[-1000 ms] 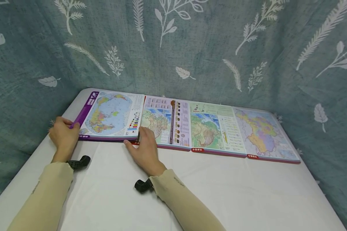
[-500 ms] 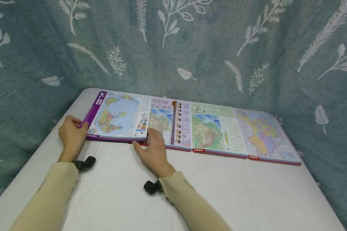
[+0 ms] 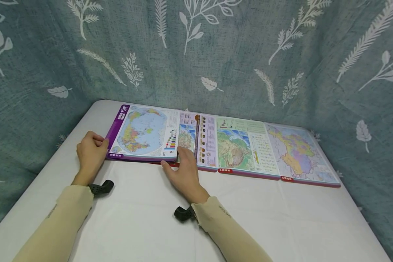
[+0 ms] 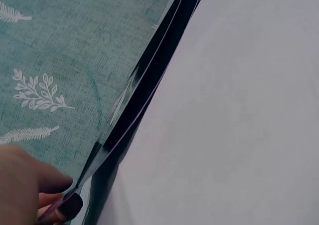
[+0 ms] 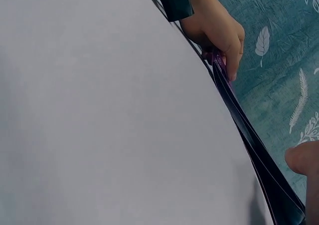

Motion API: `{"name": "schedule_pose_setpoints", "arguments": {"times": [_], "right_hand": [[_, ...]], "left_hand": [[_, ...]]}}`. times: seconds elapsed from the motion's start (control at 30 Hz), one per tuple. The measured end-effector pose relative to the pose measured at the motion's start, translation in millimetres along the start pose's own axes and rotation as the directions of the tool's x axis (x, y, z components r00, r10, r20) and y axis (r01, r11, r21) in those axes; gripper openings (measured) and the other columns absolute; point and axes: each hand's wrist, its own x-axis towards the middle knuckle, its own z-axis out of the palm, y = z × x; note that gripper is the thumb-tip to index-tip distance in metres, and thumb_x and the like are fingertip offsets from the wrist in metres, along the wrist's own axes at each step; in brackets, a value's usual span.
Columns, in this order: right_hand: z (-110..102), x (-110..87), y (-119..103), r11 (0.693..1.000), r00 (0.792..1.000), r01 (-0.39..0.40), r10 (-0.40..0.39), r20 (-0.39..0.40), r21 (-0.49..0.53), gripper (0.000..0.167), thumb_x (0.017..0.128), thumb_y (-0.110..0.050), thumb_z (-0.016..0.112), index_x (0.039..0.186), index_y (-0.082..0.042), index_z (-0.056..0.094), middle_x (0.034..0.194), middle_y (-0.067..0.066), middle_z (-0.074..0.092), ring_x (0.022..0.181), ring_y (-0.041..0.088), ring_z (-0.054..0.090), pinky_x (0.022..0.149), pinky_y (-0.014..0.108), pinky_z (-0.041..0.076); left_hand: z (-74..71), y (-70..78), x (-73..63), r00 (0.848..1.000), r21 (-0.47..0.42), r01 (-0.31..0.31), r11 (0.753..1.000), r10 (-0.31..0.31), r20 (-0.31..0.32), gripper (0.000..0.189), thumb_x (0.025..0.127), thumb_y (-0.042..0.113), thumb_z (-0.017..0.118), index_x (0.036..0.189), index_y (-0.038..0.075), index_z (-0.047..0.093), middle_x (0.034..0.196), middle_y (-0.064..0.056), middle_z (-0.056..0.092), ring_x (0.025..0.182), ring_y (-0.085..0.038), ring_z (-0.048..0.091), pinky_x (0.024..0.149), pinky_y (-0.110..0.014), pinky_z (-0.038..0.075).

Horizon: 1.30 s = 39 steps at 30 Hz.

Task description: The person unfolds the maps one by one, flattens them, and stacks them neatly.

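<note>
A world map [image 3: 142, 131] with a purple strip down its left side lies at the left end of a row of maps. My left hand [image 3: 92, 153] pinches its left edge between thumb and fingers, which shows closer in the left wrist view. At the map's near right corner, my right hand [image 3: 185, 174] has its fingers along the right edge and its thumb at the near edge. Under that right side runs a China map [image 3: 187, 137], partly covered. In the right wrist view, the left hand [image 5: 219, 30] holds the far end of the thin dark edge.
A green relief map [image 3: 232, 149] and a pastel map [image 3: 298, 153] lie side by side to the right. All rest on a white-covered table [image 3: 249, 225]. A teal leaf-print curtain [image 3: 209, 65] hangs behind and along the sides. A black camera mount [image 3: 101, 187] sits on each wrist.
Both hands and the world map have slid to the right, so it covers more of the map beside it. The maps further right have stayed in place.
</note>
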Motion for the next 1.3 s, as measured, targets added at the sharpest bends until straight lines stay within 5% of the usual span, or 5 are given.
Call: {"name": "schedule_pose_setpoints", "arguments": {"times": [0.6, 1.3], "right_hand": [[-27, -7.1, 26, 0.999, 0.998, 0.028, -0.029, -0.051, -0.015, 0.070, 0.094, -0.038, 0.075, 0.143, 0.008, 0.057, 0.144, 0.024, 0.060, 0.141, 0.039, 0.050, 0.120, 0.052, 0.037], [-54, -14.7, 58, 0.999, 0.992, 0.045, -0.048, -0.114, -0.027, 0.061, 0.093, -0.032, 0.078, 0.136, 0.007, 0.062, 0.135, 0.025, 0.064, 0.131, 0.041, 0.055, 0.113, 0.052, 0.042]], "left_hand": [[18.5, 14.8, -17.1, 0.987, -0.017, -0.121, 0.992, 0.122, 0.103, 0.020, 0.098, 0.014, 0.071, 0.108, -0.003, 0.065, 0.082, -0.017, 0.066, 0.072, -0.024, 0.055, 0.065, -0.030, 0.039], [30.7, 27.5, -31.1, 0.914, -0.095, -0.264, 0.960, 0.281, 0.294, 0.026, 0.096, 0.011, 0.075, 0.115, -0.002, 0.062, 0.068, -0.006, 0.060, 0.064, -0.019, 0.050, 0.062, -0.027, 0.039]]}}
